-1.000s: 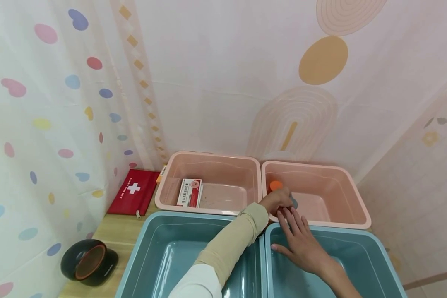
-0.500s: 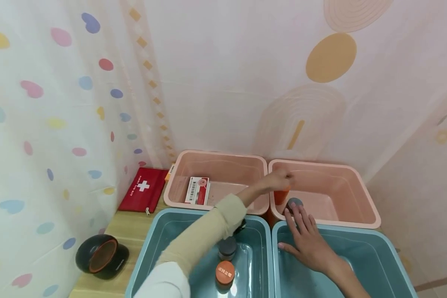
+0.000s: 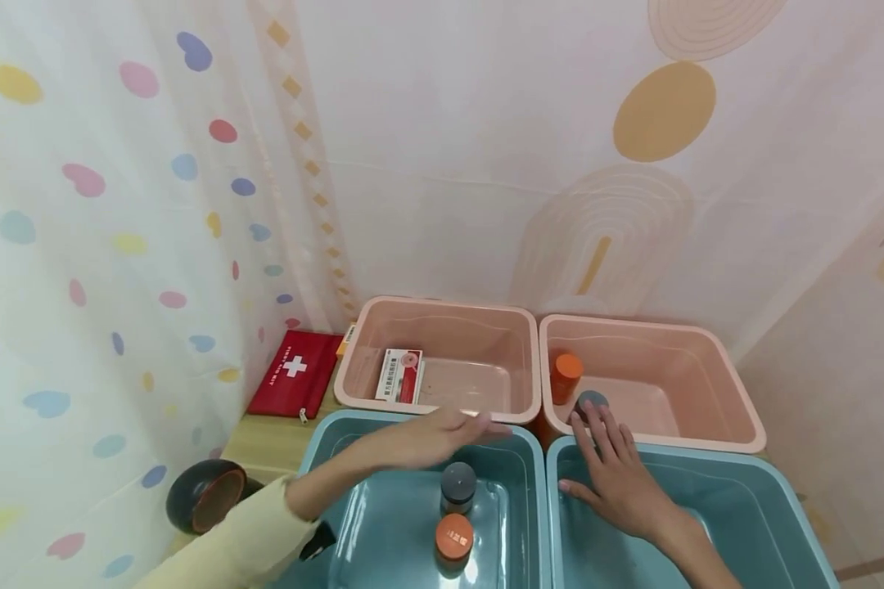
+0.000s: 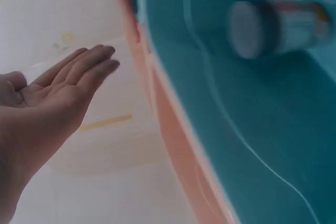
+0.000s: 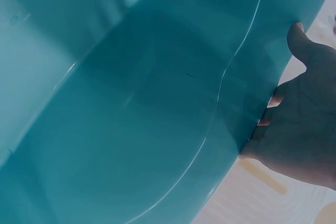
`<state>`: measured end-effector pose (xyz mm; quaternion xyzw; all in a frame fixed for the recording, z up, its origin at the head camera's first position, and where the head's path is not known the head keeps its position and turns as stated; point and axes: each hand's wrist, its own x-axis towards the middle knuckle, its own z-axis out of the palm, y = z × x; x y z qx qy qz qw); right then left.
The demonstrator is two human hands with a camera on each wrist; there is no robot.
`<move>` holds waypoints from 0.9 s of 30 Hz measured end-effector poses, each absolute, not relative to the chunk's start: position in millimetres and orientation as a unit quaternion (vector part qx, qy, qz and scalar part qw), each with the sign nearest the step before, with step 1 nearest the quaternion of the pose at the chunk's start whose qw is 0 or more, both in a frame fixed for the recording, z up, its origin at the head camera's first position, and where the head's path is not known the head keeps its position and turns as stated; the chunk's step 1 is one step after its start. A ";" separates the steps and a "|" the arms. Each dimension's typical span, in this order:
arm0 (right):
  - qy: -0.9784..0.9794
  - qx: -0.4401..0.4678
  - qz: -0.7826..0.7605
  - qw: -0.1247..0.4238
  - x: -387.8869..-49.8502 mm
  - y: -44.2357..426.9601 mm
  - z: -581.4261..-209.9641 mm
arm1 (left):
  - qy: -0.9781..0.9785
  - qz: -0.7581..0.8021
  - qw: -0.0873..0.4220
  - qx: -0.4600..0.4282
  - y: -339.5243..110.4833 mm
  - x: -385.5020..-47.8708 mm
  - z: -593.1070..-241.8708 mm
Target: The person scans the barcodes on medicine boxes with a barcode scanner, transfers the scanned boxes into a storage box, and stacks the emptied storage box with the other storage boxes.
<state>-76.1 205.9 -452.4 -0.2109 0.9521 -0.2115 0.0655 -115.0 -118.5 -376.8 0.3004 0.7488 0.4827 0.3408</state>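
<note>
My left hand [image 3: 420, 438] hangs over the back of the left blue bin [image 3: 412, 491], fingers extended and holding nothing; the left wrist view shows the same hand [image 4: 63, 87] with straight fingers. In that bin stand a grey-capped jar [image 3: 458, 484] and an orange-capped jar [image 3: 453, 538]. My right hand [image 3: 622, 483] rests, fingers spread, across the rims between the right blue bin [image 3: 751, 466] and the right pink bin [image 3: 656, 327]. Its fingertips lie by a grey-capped jar [image 3: 591, 401]. An orange-capped bottle [image 3: 566, 376] stands farther back in the pink bin.
The left pink bin [image 3: 449, 309] holds white-and-red medicine boxes [image 3: 399, 376]. To its left lie a red first aid pouch [image 3: 292, 374] and a yellow box [image 3: 346, 339]. A black bowl-like object [image 3: 205, 495] stands on the wooden table [image 3: 272, 442]. A patterned curtain [image 3: 427, 164] hangs behind.
My left hand has moved from the right pink bin leftward over the left blue bin, uncovering the orange-capped bottle and the jars below. The right hand stays near the rims. The head view has shifted slightly.
</note>
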 end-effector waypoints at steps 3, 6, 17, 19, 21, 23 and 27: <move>0.948 -0.232 -0.218 0.025 -75.5 211.0 -460.0 | 0.782 0.450 0.316 0.295 -132.1 -97.1 -387.4; 0.941 -0.249 -0.229 -0.007 -75.9 215.0 -467.6 | 0.801 0.430 0.314 0.275 -142.7 -86.2 -396.8; 0.951 -0.228 -0.208 0.034 -80.4 212.3 -459.4 | 0.817 0.384 0.316 0.291 -156.5 -102.1 -484.2; 0.951 -0.218 -0.213 0.055 -79.7 209.2 -452.5 | 0.814 0.385 0.317 0.299 -160.9 -117.8 -521.3; 0.952 -0.207 -0.212 0.075 -79.4 207.0 -449.0 | 0.807 0.396 0.327 0.291 -164.6 -131.4 -550.9; 0.952 -0.204 -0.212 0.081 -78.7 205.6 -446.8 | 0.796 0.419 0.339 0.276 -165.7 -140.3 -567.4; 0.953 -0.203 -0.209 0.081 -76.7 205.0 -446.8 | 0.773 0.456 0.358 0.257 -163.5 -146.4 -575.9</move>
